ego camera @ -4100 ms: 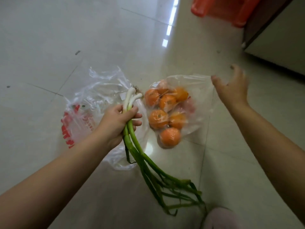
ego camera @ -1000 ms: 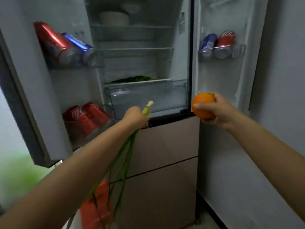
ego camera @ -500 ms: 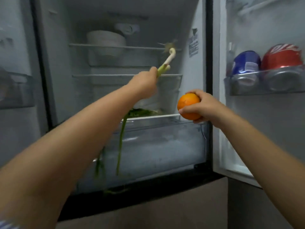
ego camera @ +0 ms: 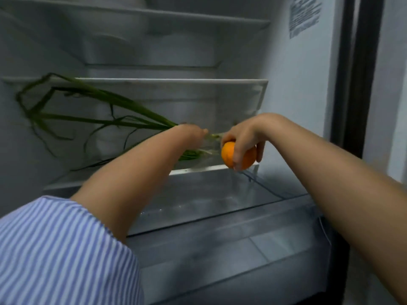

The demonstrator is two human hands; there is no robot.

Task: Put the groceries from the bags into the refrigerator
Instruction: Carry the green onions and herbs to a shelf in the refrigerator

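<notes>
A printed label (ego camera: 305, 15) on the refrigerator's right inner wall (ego camera: 297, 89), its text too blurred to read

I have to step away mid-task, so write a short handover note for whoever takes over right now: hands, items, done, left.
Left hand: reaching into the fridge over the lowest shelf, shut on the green onions; their leaves fan out to the left, partly in the air.
Right hand: grips the orange from above at that shelf's front edge.
Done: neither item is released yet.
Left: set both down and let go; any other groceries are out of view.
</notes>
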